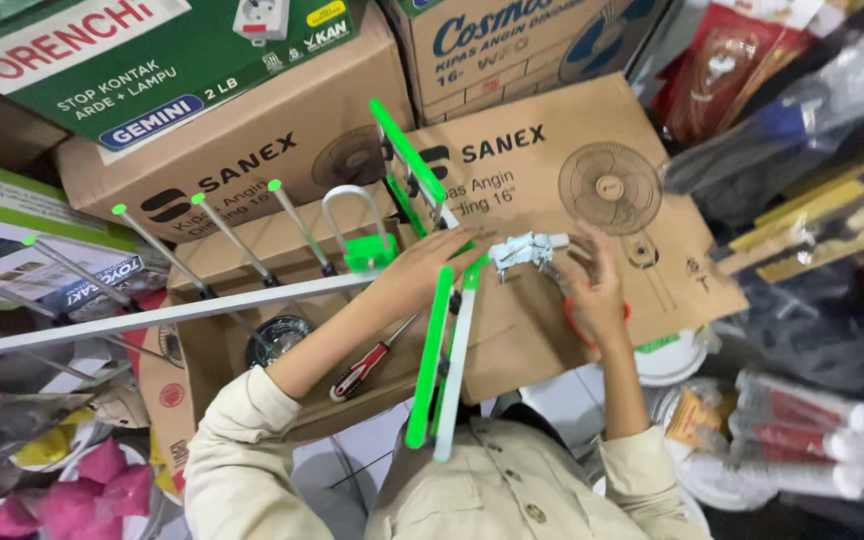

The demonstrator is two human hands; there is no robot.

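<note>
My left hand (420,272) rests flat on a green and white antenna-like frame (442,350) of metal rods, pressing it against a cardboard fan box (572,190). A small silver metal bracket (524,250) at the frame's joint is gripped by the fingertips of my right hand (592,290). A red-rimmed object partly shows under the right palm. Green-tipped thin rods (202,225) fan out to the left from a long white bar (152,318).
A red-handled screwdriver (364,368) lies in an open cardboard box below my left forearm. Stacked cardboard boxes (232,150) fill the back. Packaged goods in clear plastic (812,440) crowd the right; pink items (102,480) lie at lower left.
</note>
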